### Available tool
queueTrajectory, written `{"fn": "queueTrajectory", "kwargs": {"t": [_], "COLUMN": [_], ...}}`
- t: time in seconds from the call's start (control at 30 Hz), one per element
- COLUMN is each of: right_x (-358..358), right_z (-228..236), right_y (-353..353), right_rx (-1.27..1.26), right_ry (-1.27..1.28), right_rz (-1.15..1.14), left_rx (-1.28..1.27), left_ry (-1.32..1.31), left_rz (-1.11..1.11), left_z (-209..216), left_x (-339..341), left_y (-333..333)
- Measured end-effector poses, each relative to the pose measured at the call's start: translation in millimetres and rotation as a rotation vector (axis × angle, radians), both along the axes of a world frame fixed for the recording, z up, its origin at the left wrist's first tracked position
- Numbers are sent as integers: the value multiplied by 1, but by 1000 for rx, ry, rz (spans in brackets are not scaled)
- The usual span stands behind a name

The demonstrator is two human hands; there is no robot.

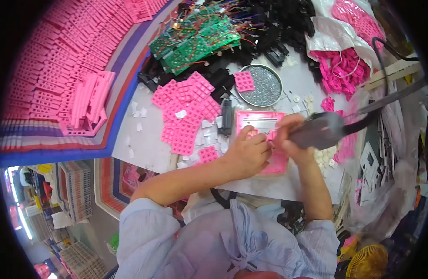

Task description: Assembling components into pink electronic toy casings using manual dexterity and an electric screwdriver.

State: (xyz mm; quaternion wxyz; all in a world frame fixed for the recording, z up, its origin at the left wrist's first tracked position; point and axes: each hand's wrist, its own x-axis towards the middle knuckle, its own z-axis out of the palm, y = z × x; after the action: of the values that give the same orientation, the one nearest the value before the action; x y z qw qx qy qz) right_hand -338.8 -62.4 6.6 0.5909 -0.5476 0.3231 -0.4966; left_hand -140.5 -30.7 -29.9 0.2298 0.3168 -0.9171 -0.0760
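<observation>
A shallow pink plastic case (273, 166) lies on the worktable in front of me. My left hand (251, 154) is over it, fingers curled and pressed together at a small pink piece inside; what exactly they pinch is hidden. My right hand (295, 145) grips a dark grey corded electric screwdriver (318, 130), blurred by motion. The tool is tilted, its working end toward the case beside my left fingertips. A round tin of small metal screws (262, 88) stands just beyond the case, with a pink keypad sheet (244, 81) on its left rim.
Pink keypad sheets (186, 111) pile up left of the case, near a black plastic part (227, 116). Wired green circuit boards (200, 44) and black parts (288, 23) fill the back. Pink cases (51, 60) stack at left; a bag of pink parts (342, 69) stands right.
</observation>
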Motion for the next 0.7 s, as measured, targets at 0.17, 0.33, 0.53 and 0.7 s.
{"fn": "queueTrajectory", "kwargs": {"t": [0.17, 0.33, 0.53, 0.7], "right_x": [-31, -46, -31, -37], "right_z": [40, 54, 44, 41], "right_y": [-12, -24, -40, -41], "right_rx": [-165, -139, -170, -264], "right_ry": [-222, -67, 82, 215], "right_rz": [-125, -328, -492, -544], "left_rx": [180, 437, 384, 264], "left_ry": [310, -225, -223, -39], "left_rz": [325, 519, 464, 506], "left_z": [4, 21, 19, 22], "left_x": [66, 135, 118, 113], "left_y": [11, 24, 34, 39]}}
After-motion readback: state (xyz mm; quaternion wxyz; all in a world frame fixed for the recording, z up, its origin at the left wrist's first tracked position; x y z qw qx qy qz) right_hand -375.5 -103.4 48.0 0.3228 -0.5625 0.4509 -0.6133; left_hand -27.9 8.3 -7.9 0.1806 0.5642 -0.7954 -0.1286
